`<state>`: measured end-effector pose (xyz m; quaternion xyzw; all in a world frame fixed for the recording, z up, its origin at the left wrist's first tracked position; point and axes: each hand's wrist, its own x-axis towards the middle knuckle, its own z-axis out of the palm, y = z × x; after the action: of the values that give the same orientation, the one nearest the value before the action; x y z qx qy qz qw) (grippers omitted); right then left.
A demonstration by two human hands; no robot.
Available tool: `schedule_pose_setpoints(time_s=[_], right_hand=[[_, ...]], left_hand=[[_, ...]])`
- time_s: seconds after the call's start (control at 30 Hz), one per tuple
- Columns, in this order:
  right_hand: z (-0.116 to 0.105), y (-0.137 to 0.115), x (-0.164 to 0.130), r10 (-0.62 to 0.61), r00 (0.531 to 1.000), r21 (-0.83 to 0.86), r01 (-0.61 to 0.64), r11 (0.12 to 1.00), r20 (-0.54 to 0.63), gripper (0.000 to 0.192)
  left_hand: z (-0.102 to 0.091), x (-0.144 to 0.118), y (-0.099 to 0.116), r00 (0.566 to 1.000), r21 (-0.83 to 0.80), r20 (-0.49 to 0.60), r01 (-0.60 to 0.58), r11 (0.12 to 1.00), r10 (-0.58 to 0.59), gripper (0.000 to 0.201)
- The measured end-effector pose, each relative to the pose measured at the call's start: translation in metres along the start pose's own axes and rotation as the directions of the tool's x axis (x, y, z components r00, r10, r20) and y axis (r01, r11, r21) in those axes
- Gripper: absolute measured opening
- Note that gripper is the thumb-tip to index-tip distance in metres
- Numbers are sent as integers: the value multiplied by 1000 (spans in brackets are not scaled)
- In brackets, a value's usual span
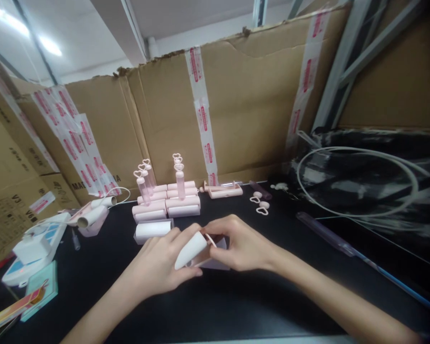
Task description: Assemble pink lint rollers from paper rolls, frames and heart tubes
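Observation:
My left hand (161,265) grips a white paper roll (190,250) that points up and to the right. My right hand (238,241) meets it from the right and pinches a pale pink holder piece (217,258) at the roll's end. Both hands hover just above the black table (215,306). Right behind the hands lies another white roll in a clear sleeve (153,231). Further back stands a stack of pink roller cases (166,203) with heart-topped handles (179,179) sticking up.
Loose pink hearts (260,203) and a pink tray piece (224,190) lie behind the hands. A white scale (32,248), loose rolls (91,217) and coloured cards (32,294) sit at left. Taped cardboard walls (236,105) enclose the back. A black bag with white tubing (361,181) and a long rod (344,248) lie at right.

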<state>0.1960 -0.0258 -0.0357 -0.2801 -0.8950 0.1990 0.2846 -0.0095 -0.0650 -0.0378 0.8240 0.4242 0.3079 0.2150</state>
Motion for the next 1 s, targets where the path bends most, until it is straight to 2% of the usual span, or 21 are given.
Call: schedule_pose_setpoints(time_s=[0.07,0.13,0.2,0.27,0.33,0.4,0.47,0.53,0.6,0.67,0.73,0.8,0.87,0.93,1.0], right_hand=[[-2,-2,0,53,998,130,-56,990,27,13],[-5,-4,-1,85,994,277,-102,955,73,18],[-5,-5,-2,88,994,394,-105,913,62,34],[1,-4,-2,118,992,491,-85,867,-37,59],[12,-3,-1,164,982,619,-68,782,-99,70],[22,-3,3,168,983,734,-56,676,-79,58],[28,-4,5,155,984,785,-31,619,-84,40],[25,-4,7,164,975,759,6,651,-148,30],[15,-1,7,161,958,674,43,737,-237,28],[3,5,7,141,937,539,56,841,-318,30],[-5,12,7,100,936,359,30,933,-338,33],[-9,16,7,46,968,174,-3,985,-245,36],[-7,17,5,7,996,29,-4,1000,-84,39],[-4,15,4,-6,998,-47,9,999,64,41],[-2,11,2,-5,988,-76,18,997,156,42]], left_hand=[[-2,-1,1,1000,26,-4,-10,1000,10,61],[-4,-1,2,1000,131,2,-10,991,10,62],[-6,-1,3,1000,249,-4,-10,969,12,66],[-6,1,4,995,286,-84,-27,958,53,67],[-4,3,4,970,228,-225,-40,973,93,68],[0,5,2,941,134,-327,-43,990,85,73],[3,6,-2,952,63,-301,-35,997,52,82],[5,7,-8,982,57,-190,-14,998,24,92],[6,7,-16,996,111,-91,28,993,-18,103],[6,8,-25,998,210,-47,45,977,-36,114],[7,10,-32,1000,303,9,5,953,-8,116],[8,12,-38,997,312,82,-21,950,-5,113],[10,15,-41,992,240,114,26,970,-54,117],[12,16,-42,988,177,110,84,981,-105,127],[14,16,-43,987,168,104,101,981,-119,130]])
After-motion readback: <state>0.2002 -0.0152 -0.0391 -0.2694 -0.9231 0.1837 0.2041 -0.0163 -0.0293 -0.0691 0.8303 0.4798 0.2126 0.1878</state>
